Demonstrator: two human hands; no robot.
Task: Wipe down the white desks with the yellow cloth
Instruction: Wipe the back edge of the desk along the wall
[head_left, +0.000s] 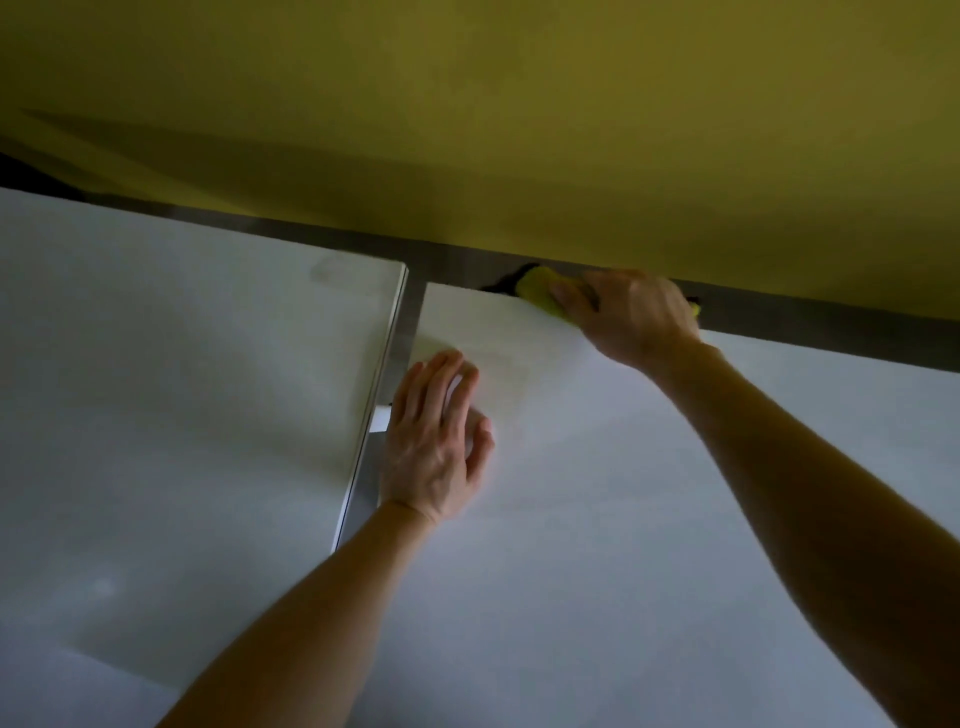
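My right hand (631, 317) grips the yellow cloth (540, 293) at the tabletop's (675, 519) far edge; my left hand (434, 441) rests flat, released, nearer me.

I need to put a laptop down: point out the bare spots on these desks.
The left desk is bare up to the gap. On the right desk, the stretch between the two forearms is free. Crowded: its far left corner, where the left hand lies flat and the right hand grips the yellow cloth.
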